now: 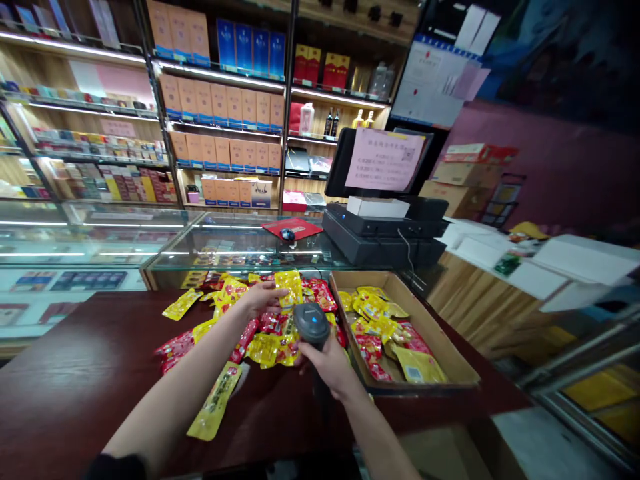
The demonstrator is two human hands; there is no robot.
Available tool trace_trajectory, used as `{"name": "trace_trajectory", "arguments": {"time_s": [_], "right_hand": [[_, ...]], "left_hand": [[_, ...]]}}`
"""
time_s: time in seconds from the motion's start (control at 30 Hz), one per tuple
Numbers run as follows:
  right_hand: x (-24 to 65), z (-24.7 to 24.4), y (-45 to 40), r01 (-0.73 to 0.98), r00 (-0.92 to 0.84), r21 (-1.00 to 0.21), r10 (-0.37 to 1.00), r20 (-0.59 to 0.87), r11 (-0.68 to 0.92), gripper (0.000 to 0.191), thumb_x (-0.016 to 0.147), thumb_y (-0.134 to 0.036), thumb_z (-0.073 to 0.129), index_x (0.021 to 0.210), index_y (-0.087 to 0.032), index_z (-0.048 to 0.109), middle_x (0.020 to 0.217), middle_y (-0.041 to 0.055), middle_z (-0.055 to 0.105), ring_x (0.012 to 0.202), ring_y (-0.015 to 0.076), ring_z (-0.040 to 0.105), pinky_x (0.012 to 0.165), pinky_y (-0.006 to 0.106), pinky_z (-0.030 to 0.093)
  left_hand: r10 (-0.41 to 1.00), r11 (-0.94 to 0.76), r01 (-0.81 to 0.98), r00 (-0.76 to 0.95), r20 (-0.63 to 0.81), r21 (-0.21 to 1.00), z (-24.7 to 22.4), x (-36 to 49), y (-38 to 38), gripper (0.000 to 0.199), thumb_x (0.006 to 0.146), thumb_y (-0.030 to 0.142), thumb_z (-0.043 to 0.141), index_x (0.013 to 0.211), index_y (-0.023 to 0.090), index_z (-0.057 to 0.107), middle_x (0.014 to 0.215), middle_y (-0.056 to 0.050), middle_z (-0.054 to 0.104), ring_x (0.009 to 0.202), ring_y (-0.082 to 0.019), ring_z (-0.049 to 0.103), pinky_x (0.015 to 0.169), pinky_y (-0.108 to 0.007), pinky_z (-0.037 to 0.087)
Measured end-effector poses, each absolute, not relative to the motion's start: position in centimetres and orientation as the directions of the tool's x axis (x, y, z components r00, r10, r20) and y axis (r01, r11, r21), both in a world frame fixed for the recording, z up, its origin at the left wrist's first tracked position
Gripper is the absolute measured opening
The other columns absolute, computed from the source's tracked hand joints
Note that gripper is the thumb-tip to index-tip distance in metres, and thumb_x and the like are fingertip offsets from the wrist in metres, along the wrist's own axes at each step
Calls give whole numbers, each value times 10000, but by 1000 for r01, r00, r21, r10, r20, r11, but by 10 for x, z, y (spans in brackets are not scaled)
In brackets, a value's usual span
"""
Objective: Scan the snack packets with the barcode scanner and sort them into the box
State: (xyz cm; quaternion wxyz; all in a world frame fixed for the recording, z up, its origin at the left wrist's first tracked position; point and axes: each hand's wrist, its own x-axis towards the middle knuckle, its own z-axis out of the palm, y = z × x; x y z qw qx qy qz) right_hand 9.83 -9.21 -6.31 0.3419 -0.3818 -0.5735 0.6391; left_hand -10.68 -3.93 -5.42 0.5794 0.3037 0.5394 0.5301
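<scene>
My left hand [263, 298] is closed on the edge of a yellow snack packet [289, 291], held up over a loose pile of packets. My right hand [331, 363] grips a black handheld barcode scanner [312, 324], with a small blue light on its top. The scanner's head is just below and to the right of the held packet. Under both hands lie several red packets [175, 351] and yellow packets [263, 349]. One long yellow packet [215, 401] lies apart, nearer to me. To the right, an open cardboard box [463, 375] contains more red and yellow packets.
The dark red tabletop [65, 373] meets a glass display counter [170, 260]. Beyond stand a till screen with a paper sign [384, 160], a black cash drawer [385, 243] and a mouse [287, 234] on a red mat [306, 229]. Stocked shelves [220, 127] line the back wall.
</scene>
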Motion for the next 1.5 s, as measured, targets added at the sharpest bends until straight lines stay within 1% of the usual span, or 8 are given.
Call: {"name": "trace_trajectory", "arguments": {"time_s": [0.23, 0.43, 0.83, 1.07, 1.17, 1.23, 1.37, 1.5], "right_hand": [[94, -68, -76, 170, -500, -980, 849, -174, -100, 131, 674, -283, 597, 714, -191, 512, 396, -60, 490, 307, 121, 455, 324, 225, 376], [102, -51, -69, 135, -513, -991, 854, -88, -20, 152, 705, -325, 574, 677, -178, 543, 414, -34, 527, 338, 113, 468, 374, 225, 396], [99, -46, -53, 17, -493, -991, 861, -123, -132, 197, 671, -346, 651, 642, -195, 528, 379, -44, 500, 303, 102, 439, 330, 215, 367], [96, -45, -54, 23, -489, -992, 864, -117, -121, 178, 693, -337, 623, 674, -187, 529, 374, -49, 487, 308, 108, 451, 343, 218, 376], [96, -45, -55, 26, -492, -992, 862, -124, -127, 181, 687, -331, 626, 680, -172, 538, 387, -49, 495, 319, 103, 446, 354, 217, 381], [98, -45, -55, -7, -469, -992, 877, -106, -124, 193, 663, -319, 653, 720, -153, 573, 468, -27, 562, 378, 109, 487, 398, 226, 413], [117, -33, -45, -143, -330, -983, 942, -61, -114, 294, 584, -224, 721, 859, -156, 641, 801, 19, 687, 728, 157, 615, 674, 248, 491], [148, -14, -24, -236, -399, -881, 868, -296, -409, 230, 582, -162, 695, 806, -159, 644, 770, 12, 656, 726, 146, 605, 706, 286, 520]], "left_hand": [[945, 253, -264, -136, -296, 930, -37, -102, -5, 431, 528, 245, 840, 880, 162, 606, 793, -51, 684, 563, -137, 637, 508, -250, 532], [956, 234, -242, -120, -269, 942, -26, -97, 13, 422, 531, 220, 835, 870, 165, 590, 758, -28, 675, 519, -116, 611, 468, -233, 525], [963, 221, -201, -109, -246, 955, -23, -96, 31, 425, 513, 229, 844, 847, 159, 592, 716, -22, 669, 498, -110, 594, 465, -231, 511], [958, 250, -192, -92, -271, 949, -26, -97, 30, 474, 536, 255, 835, 933, 152, 598, 740, -64, 691, 620, -182, 654, 565, -304, 548], [961, 246, -196, -74, -265, 949, -27, -99, 26, 502, 528, 249, 838, 962, 153, 604, 817, -78, 694, 626, -170, 653, 523, -263, 534], [966, 240, -189, -55, -254, 952, -28, -99, 21, 483, 531, 256, 837, 947, 150, 613, 830, -70, 685, 586, -135, 632, 494, -230, 517], [967, 250, -205, 15, -253, 946, -31, -91, 4, 378, 562, 274, 821, 855, 152, 616, 730, 2, 634, 458, -43, 517, 469, -186, 485], [928, 358, -214, 188, -321, 909, -28, -67, -16, 311, 638, 288, 776, 862, 150, 611, 730, -17, 639, 533, -85, 588, 543, -216, 512]]}}
